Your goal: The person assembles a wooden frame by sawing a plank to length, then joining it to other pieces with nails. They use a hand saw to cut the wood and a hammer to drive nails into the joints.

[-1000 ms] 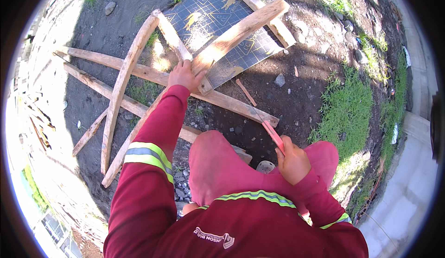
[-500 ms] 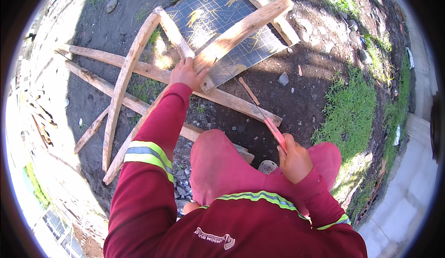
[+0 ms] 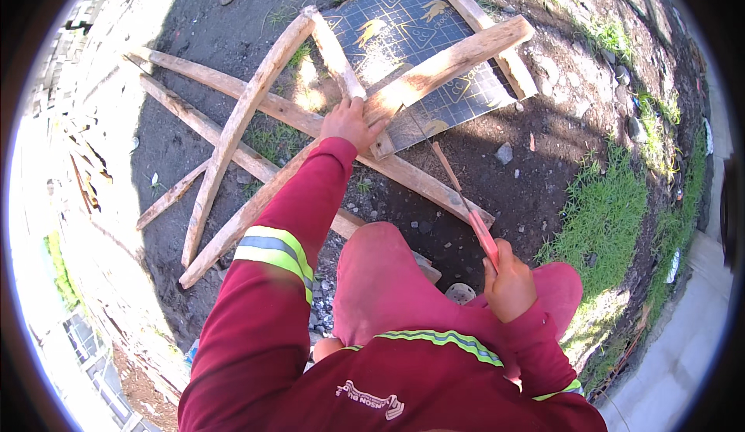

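Note:
A thick wooden pole (image 3: 446,63) slants across the ground ahead of me, resting over other timbers. My left hand (image 3: 349,126) is closed on it, the fingers pressed over its upper side. In my right hand (image 3: 510,283) I grip the pinkish-red handle of a handsaw (image 3: 484,240). The saw's thin blade runs up and away to the pole, meeting it just right of my left hand. A dark printed sheet (image 3: 388,32) lies under the pole, with pale sawdust scattered on it. Beneath the pole, a long flat timber (image 3: 427,184) crosses toward the right.
Curved poles (image 3: 248,126) lie crossed on the left, and another timber (image 3: 508,67) lies along the sheet's right edge. A small wood strip (image 3: 446,166) is beside the saw blade. Grass (image 3: 601,215), stones and a concrete strip (image 3: 667,339) are on the right.
The whole scene has shifted right and somewhat downward in the picture. My left hand keeps its place on the pole. The saw remains in my right hand with its blade at the pole.

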`<state>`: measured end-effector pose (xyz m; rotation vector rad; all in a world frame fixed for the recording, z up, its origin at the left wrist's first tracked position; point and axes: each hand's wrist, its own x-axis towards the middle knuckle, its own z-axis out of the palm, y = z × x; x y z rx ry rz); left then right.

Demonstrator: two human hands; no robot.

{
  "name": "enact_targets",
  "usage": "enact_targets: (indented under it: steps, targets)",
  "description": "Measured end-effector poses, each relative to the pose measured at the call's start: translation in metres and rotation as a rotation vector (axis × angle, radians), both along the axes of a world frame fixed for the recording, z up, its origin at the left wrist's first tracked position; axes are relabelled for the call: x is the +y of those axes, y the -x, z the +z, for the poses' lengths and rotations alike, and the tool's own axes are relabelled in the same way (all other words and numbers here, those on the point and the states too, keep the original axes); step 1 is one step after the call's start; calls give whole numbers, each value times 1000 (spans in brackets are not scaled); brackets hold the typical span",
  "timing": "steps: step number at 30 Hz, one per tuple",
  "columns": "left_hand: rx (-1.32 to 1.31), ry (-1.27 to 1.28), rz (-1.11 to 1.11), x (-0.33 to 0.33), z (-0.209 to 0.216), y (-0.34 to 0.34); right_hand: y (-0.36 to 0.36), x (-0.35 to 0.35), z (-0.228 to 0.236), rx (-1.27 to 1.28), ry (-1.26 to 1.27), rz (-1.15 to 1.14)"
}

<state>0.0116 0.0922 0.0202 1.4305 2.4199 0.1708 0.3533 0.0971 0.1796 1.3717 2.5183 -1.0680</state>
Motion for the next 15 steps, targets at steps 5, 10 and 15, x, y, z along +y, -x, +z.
enact_targets:
  steps: [5,10,15]
  targets:
    - [14,-11,12,5,10,-4,102,53,-80,101,-121,42]
    - [-22,-30,-3,8,12,-2,21,16,-44,-2,-3,-10]
    - [-19,-2,6,4,4,-2,14,11,-6,-17,-13,-7]
